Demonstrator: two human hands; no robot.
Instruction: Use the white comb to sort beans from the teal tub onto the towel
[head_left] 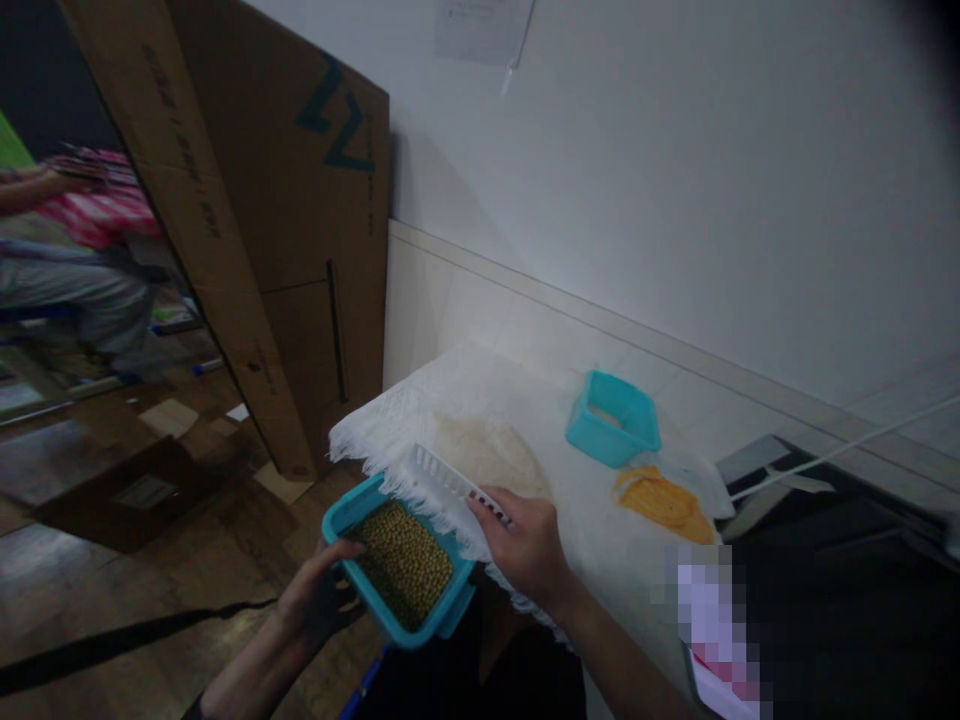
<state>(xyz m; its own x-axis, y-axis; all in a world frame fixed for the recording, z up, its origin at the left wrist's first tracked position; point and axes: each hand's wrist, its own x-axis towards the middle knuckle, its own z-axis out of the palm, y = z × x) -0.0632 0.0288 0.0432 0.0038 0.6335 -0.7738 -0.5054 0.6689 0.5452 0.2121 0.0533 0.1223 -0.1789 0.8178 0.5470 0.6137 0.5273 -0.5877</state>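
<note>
My left hand (319,598) grips the near left edge of a turquoise tub (457,603) filled with small green-yellow beans (403,562), held just below the table's edge. My right hand (529,545) is closed on a white slotted plastic scraper (442,478) that lies at the fringe of a white cloth (592,520), right above the tub. A pale heap of grains (487,452) lies on the cloth behind the scraper.
A second turquoise tub (613,418) stands farther back on the cloth, with a yellow heap (664,502) beside it. Large cardboard sheets (285,220) lean against the wall at left. Another person (67,250) sits at far left. A dark object (840,560) is at right.
</note>
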